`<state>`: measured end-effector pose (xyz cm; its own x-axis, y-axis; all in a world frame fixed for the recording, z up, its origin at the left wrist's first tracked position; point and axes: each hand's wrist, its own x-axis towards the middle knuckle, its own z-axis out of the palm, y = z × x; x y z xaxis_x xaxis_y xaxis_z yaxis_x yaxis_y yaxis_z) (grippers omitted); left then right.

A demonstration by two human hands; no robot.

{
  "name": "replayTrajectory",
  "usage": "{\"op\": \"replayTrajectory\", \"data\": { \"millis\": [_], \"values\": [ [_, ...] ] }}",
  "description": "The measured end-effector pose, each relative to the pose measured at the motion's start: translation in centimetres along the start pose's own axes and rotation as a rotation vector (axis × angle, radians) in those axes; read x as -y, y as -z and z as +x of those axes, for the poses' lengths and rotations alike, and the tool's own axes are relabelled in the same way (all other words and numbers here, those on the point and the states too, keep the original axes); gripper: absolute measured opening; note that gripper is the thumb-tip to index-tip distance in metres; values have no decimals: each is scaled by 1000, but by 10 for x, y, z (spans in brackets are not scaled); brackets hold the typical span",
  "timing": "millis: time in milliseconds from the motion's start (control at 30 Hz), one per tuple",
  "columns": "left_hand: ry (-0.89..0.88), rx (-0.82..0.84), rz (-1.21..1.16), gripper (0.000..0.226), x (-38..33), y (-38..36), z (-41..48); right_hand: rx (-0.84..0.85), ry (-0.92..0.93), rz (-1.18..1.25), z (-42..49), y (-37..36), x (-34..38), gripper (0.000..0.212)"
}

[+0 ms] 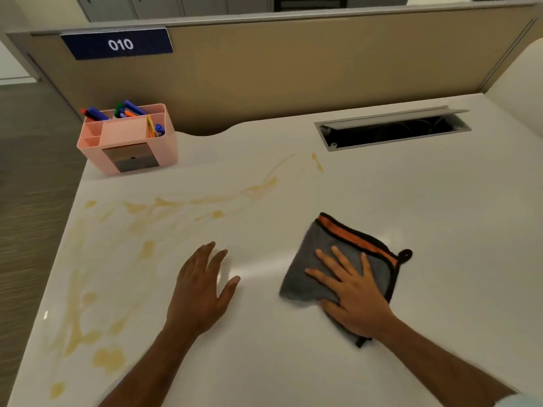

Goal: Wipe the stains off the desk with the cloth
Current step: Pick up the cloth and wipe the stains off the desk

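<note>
A grey cloth [329, 254] with an orange and black border lies flat on the white desk [426, 218], right of centre. My right hand [352, 295] presses down on it with fingers spread. My left hand [202, 289] rests flat on the bare desk to the cloth's left, fingers apart, holding nothing. Yellowish-brown stains [164, 205] streak across the desk's left half, from smears near the middle [261, 188] down to blotches by the left front edge [107, 358]. A small streak [317, 161] sits near the cable opening.
A pink organiser [129, 139] with pens stands at the desk's back left corner. An open cable tray hatch [393, 130] is set into the desk at the back right. A beige partition [293, 71] labelled 010 runs behind. The desk's left edge drops to the floor.
</note>
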<state>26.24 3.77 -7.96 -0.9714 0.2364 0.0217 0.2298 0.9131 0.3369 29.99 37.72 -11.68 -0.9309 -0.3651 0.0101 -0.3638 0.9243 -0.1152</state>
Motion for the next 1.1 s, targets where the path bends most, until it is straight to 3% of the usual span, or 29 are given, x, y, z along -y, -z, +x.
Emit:
{"op": "replayTrajectory", "data": {
  "millis": [167,267,400,533,633,700,767,933,1100],
  "values": [
    [-24,81,70,79,-11,-19,-10,41,-350,-7,87,13,-46,57],
    [-1,87,117,83,-12,-25,-6,20,-433,25,157,13,-36,58],
    [12,84,142,85,-14,-28,4,41,-187,16,182,8,12,58],
    [27,60,109,86,-19,-27,9,1,60,60,112,0,18,58],
    [41,61,112,85,-18,-29,14,-76,-115,13,71,-3,-14,67],
    [44,61,94,83,-18,-30,13,-76,-343,37,80,3,-34,81],
    [48,54,82,82,-19,-31,15,-22,-437,30,111,10,-48,83],
    [40,41,116,81,-16,-33,16,61,-429,-1,200,14,-52,74],
    [64,61,119,83,-22,-27,16,29,-124,20,158,8,-27,63]
  ]
}}
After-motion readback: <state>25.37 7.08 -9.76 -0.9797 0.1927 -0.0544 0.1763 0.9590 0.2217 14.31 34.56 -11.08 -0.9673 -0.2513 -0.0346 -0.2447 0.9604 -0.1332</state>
